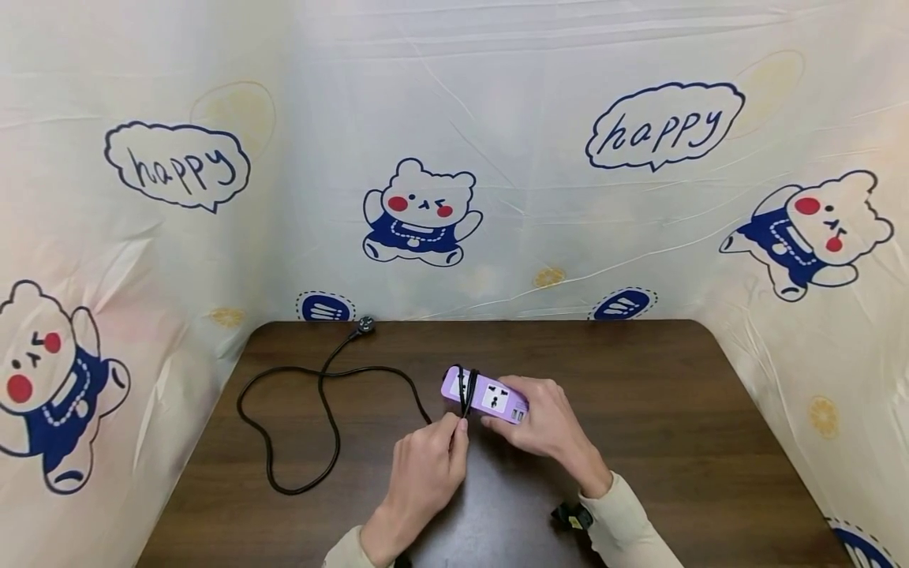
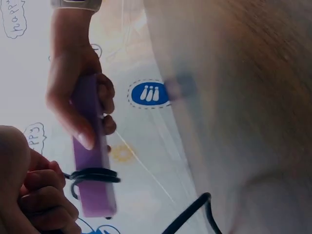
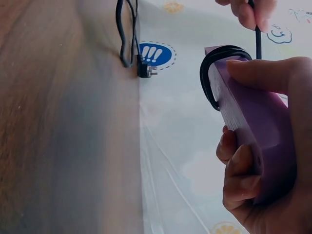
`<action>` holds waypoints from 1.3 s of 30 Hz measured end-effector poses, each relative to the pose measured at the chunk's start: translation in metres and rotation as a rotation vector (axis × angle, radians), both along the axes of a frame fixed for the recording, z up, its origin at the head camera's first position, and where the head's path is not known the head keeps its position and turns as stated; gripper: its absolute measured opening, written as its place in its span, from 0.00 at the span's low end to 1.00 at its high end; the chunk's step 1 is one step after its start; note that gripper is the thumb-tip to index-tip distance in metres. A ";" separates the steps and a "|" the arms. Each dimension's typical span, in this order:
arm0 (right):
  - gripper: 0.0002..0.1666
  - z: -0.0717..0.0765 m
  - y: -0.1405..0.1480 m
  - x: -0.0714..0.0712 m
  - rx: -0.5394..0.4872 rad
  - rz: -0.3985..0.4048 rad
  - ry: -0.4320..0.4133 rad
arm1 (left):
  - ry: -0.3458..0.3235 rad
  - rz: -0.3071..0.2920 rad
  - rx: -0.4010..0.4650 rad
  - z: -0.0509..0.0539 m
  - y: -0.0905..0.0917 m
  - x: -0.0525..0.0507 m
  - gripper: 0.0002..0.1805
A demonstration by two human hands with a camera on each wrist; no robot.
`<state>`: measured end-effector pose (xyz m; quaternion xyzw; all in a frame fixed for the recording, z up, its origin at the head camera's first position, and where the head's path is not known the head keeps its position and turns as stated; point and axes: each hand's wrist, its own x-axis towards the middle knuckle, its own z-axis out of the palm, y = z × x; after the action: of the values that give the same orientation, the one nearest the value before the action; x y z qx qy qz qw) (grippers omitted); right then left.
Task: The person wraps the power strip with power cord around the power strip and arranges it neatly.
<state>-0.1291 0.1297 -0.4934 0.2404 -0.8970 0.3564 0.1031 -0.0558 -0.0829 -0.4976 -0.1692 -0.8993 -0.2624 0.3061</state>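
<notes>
A purple power strip (image 1: 485,394) with white sockets is held above the table by my right hand (image 1: 543,418), which grips its right end. In the right wrist view, the thumb and fingers clasp the strip's purple body (image 3: 263,126) from both sides. Black power cord (image 1: 465,390) loops round the strip near its left end. My left hand (image 1: 428,465) pinches the cord just below those loops. Seen from the left wrist, the wound cord (image 2: 97,174) circles the strip, and the left fingers are curled beside it.
The cord's loose length (image 1: 268,442) lies in a wide curve on the left of the brown table (image 1: 639,379). Its black plug (image 1: 365,324) is at the table's back edge. Printed cloth (image 1: 525,118) hangs behind and at both sides.
</notes>
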 end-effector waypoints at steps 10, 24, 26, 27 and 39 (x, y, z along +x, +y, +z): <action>0.26 0.009 0.005 0.001 -0.072 0.012 -0.087 | 0.035 -0.193 0.299 -0.023 0.003 -0.012 0.18; 0.25 0.017 0.006 0.007 -0.148 0.022 -0.186 | 0.103 -0.289 0.425 -0.036 0.015 -0.015 0.14; 0.26 0.017 0.007 0.007 -0.152 0.020 -0.192 | 0.092 -0.324 0.438 -0.037 0.014 -0.018 0.15; 0.26 0.017 0.007 0.007 -0.153 0.018 -0.198 | 0.079 -0.348 0.449 -0.036 0.013 -0.018 0.15; 0.23 0.026 0.021 0.005 -0.265 0.080 -0.223 | -0.188 -0.652 0.467 -0.023 -0.009 -0.023 0.15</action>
<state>-0.1241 0.1507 -0.4670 0.2193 -0.8378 0.4995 0.0196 -0.0790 -0.0916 -0.5203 -0.3464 -0.7389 -0.5571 0.1537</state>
